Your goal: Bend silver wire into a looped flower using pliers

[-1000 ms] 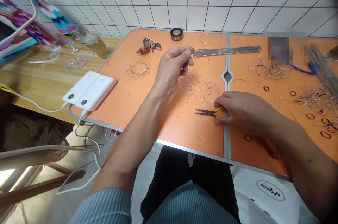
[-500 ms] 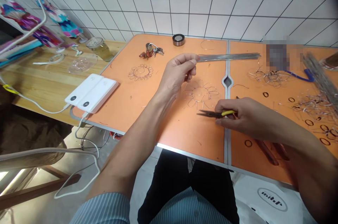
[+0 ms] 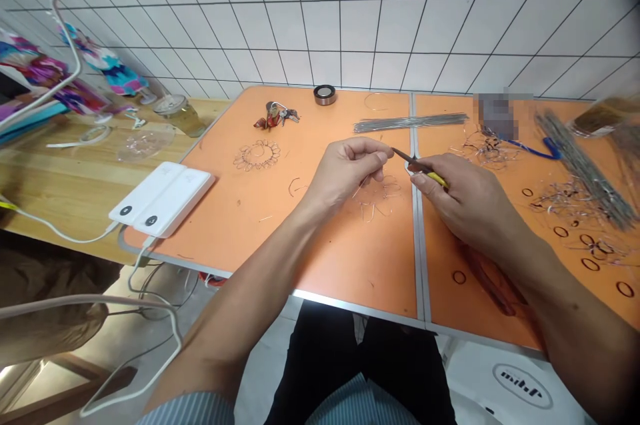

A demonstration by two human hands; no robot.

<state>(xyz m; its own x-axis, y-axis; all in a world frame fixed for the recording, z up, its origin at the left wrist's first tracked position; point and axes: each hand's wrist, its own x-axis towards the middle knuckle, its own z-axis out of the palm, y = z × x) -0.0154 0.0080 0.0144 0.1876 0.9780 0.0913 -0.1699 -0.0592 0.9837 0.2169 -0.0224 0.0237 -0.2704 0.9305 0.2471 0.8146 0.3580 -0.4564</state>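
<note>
Pliers (image 3: 418,163) clasped in the right hand (image 3: 463,201), above the desk (image 3: 360,271) and over its seam (image 3: 421,265). Set aslant along the long axis, from yellow handle at near right to slim dark tips at far left. Aimed at the left hand (image 3: 353,168), with tips just beside its fingertips; perhaps touching, but too fine to settle. Closest to the handle, the right hand: thumb on the near side, forefinger on the far side, other fingers curled beneath and partly hidden. Jaws seemingly together, though too small to be sure of.

On the left, a grip with thumb and forefinger pressed together; anything between them too thin to make out. Remaining fingers folded in below. Both forearms slanted inward, from near left and near right, toward one meeting point over the seam.

Just nearer than the left grip, a looped wire flower (image 3: 380,195), partly covered by the hand. Well to the left, a wire ring (image 3: 257,155) flat on the desk. On the far side, a straight wire bundle (image 3: 410,122) laid left to right across the seam. Beneath the right forearm, a red-handled tool (image 3: 491,285), partly hidden.
</note>
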